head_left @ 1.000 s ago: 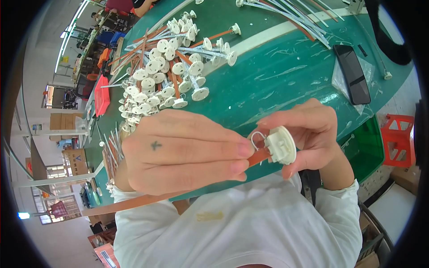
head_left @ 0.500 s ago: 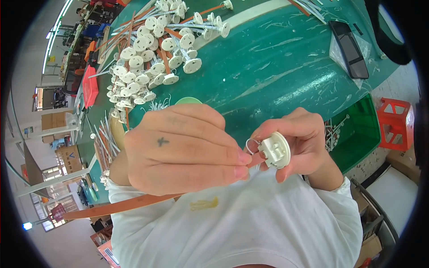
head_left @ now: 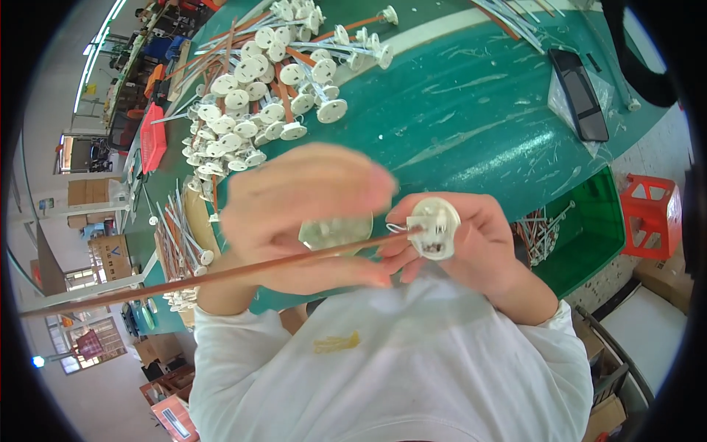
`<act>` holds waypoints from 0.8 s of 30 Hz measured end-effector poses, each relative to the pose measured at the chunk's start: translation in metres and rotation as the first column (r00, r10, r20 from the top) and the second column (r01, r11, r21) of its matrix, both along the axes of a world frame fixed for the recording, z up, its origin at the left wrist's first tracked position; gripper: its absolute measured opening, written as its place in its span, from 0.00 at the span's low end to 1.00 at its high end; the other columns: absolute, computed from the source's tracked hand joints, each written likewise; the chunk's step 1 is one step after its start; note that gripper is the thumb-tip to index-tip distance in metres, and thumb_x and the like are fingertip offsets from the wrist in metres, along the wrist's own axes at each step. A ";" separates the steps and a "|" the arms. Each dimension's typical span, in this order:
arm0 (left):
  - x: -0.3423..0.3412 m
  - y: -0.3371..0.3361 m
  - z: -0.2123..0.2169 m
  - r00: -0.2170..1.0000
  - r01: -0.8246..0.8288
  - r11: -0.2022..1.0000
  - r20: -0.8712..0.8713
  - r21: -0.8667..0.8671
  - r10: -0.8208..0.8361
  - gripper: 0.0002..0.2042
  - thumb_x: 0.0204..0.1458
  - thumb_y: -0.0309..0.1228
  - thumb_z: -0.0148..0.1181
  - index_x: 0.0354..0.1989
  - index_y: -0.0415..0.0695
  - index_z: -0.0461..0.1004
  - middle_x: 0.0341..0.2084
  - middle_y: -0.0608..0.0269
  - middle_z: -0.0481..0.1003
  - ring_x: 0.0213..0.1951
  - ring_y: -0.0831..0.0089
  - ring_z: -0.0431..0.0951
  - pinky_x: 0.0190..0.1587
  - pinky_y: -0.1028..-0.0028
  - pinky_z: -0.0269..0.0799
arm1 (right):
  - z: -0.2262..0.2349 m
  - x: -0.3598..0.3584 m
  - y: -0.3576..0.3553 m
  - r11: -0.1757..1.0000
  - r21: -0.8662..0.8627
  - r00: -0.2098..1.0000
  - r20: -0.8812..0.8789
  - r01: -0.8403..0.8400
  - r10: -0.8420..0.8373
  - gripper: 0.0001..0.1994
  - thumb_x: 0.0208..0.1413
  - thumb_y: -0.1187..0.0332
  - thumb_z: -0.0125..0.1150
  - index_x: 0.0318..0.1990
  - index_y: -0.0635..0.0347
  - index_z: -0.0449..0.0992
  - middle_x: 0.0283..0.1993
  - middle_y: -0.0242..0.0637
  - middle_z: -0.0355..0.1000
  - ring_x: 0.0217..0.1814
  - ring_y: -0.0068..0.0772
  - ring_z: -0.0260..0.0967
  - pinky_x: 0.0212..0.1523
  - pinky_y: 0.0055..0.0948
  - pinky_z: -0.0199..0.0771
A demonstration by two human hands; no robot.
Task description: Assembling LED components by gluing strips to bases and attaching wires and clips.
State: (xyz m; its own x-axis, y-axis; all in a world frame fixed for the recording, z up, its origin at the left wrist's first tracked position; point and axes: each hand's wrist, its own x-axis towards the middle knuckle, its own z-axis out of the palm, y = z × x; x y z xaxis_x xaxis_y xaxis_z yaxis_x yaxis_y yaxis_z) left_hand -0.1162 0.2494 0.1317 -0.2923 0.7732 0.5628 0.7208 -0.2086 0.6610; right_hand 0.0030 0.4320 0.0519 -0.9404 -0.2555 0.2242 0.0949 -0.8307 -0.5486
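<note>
The right hand [head_left: 471,247] pinches a white round fitting [head_left: 434,228]; the blurred left hand [head_left: 305,217] grips its brown wire [head_left: 221,275].

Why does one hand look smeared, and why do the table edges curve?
Head view: the left hand is motion-blurred, while the right hand and its white round part stay fairly sharp; the fisheye lens bends the green table toward the dark rim.

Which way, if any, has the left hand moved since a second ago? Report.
Yes, slightly. The blurred left hand has drawn its fingertips leftward off the white cap, away from the black phone on the table.
</note>
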 end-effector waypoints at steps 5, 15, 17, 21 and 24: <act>0.025 -0.032 -0.020 0.961 -0.104 0.989 0.245 -0.107 0.128 0.30 0.36 0.27 0.76 0.51 0.33 0.73 0.53 0.49 0.72 0.51 0.61 0.75 0.51 0.65 0.69 | 0.000 -0.009 -0.041 0.991 0.036 0.961 0.251 -0.131 0.118 0.32 0.65 0.41 0.36 0.47 0.66 0.72 0.39 0.46 0.77 0.36 0.35 0.76 0.34 0.31 0.76; 0.091 -0.108 -0.048 0.573 -0.321 0.947 0.791 -0.023 0.213 0.21 0.49 0.12 0.58 0.54 0.31 0.70 0.56 0.44 0.68 0.42 0.64 0.79 0.35 0.68 0.79 | -0.004 -0.002 -0.115 0.903 0.385 0.967 0.231 -0.191 0.106 0.28 0.67 0.46 0.38 0.38 0.64 0.75 0.33 0.38 0.75 0.29 0.27 0.72 0.25 0.24 0.69; 0.096 -0.118 -0.069 0.466 -0.389 0.884 0.883 0.258 -0.053 0.19 0.53 0.18 0.59 0.54 0.30 0.69 0.54 0.42 0.70 0.40 0.60 0.80 0.37 0.66 0.79 | 0.004 -0.002 -0.110 0.735 0.678 1.000 -0.020 -0.003 0.022 0.21 0.63 0.53 0.48 0.38 0.65 0.76 0.32 0.39 0.75 0.27 0.26 0.72 0.26 0.24 0.67; 0.102 -0.145 -0.072 0.404 -0.479 0.836 0.913 0.267 -0.061 0.30 0.52 0.39 0.65 0.55 0.26 0.65 0.48 0.34 0.73 0.47 0.51 0.78 0.51 0.55 0.75 | 0.018 -0.017 -0.127 0.313 0.631 0.697 -0.696 0.709 -0.174 0.11 0.45 0.76 0.67 0.38 0.67 0.77 0.31 0.41 0.74 0.25 0.26 0.70 0.26 0.22 0.65; 0.101 -0.147 -0.078 0.405 -0.425 0.812 0.886 0.400 -0.224 0.22 0.55 0.31 0.61 0.54 0.29 0.68 0.47 0.45 0.75 0.47 0.61 0.78 0.47 0.66 0.75 | 0.030 -0.029 -0.150 0.345 0.483 0.555 -0.819 0.805 -0.147 0.15 0.37 0.82 0.68 0.38 0.68 0.78 0.31 0.39 0.74 0.25 0.26 0.69 0.25 0.22 0.65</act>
